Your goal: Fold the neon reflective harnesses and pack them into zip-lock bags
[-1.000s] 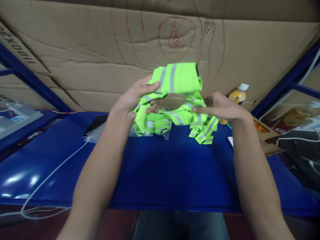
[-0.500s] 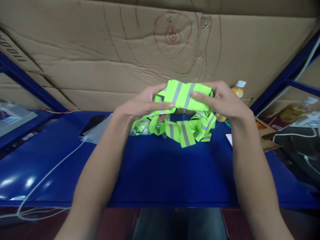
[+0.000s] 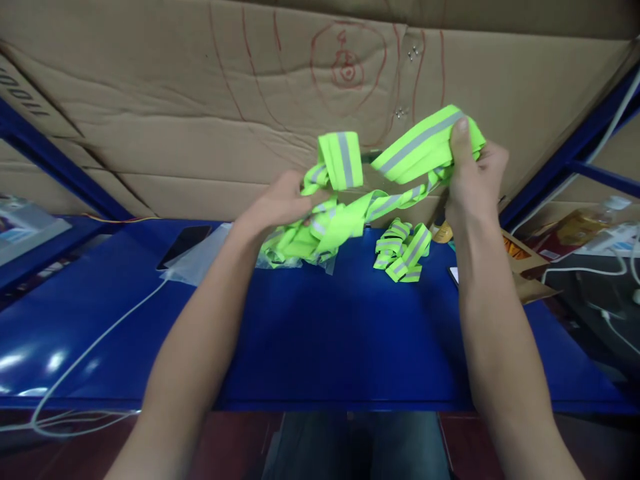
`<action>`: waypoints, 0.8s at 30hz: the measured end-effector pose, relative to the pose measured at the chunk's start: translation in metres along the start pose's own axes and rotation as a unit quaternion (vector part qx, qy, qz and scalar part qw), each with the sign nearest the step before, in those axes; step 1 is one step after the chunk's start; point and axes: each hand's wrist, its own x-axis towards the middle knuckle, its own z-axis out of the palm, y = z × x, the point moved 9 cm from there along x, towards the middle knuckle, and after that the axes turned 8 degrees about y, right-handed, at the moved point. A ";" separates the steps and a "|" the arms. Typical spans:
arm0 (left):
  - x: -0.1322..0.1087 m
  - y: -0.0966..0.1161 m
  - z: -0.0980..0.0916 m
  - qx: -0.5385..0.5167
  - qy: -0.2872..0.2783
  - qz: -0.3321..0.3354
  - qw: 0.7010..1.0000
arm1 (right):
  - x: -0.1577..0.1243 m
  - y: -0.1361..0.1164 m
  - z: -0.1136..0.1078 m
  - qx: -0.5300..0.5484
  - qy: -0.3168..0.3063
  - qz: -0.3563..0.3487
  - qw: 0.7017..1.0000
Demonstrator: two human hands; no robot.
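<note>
Neon yellow-green reflective straps (image 3: pixel 345 220) with a grey stripe hang bunched and twisted between my two hands, above the blue tabletop (image 3: pixel 340 347). My left hand (image 3: pixel 287 200) is closed round the left part of the bunch, a folded end standing up over its fingers. Further right and higher, my right hand (image 3: pixel 475 160) grips a flat folded length of strap, thumb on top. A twisted stretch links both sides. On the table between my forearms lies a separate small heap of strap (image 3: pixel 403 250). More strap rests by a clear plastic bag (image 3: pixel 327 262) under my left hand.
A dark phone (image 3: pixel 185 243) and a translucent sheet (image 3: pixel 200 257) lie left, beside a white cable (image 3: pixel 107 337). At right stand an open cardboard box (image 3: pixel 525 257) and a bottle (image 3: pixel 595 223). A cardboard wall (image 3: pixel 200 147) closes off the back.
My right hand has moved up and right, drawing a folded strap length away from my left hand. My left hand shifted slightly left. The small heap now lies apart on the table.
</note>
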 end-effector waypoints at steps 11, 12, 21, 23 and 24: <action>0.026 -0.022 -0.002 -0.390 0.084 -0.049 0.916 | -0.018 -0.058 0.016 0.176 -0.163 0.041 0.970; 0.029 -0.030 -0.009 -0.380 0.101 -0.054 0.918 | -0.018 -0.061 0.013 0.178 -0.194 0.055 0.963; -0.007 0.051 -0.015 -0.190 0.170 0.197 0.947 | -0.077 -0.037 0.074 0.025 -0.380 0.111 0.918; -0.008 0.053 -0.011 -0.171 0.151 0.201 0.952 | -0.090 -0.029 0.088 -0.006 -0.408 0.123 0.905; -0.006 0.048 -0.013 -0.172 0.146 0.198 0.954 | -0.090 -0.028 0.089 -0.017 -0.403 0.114 0.908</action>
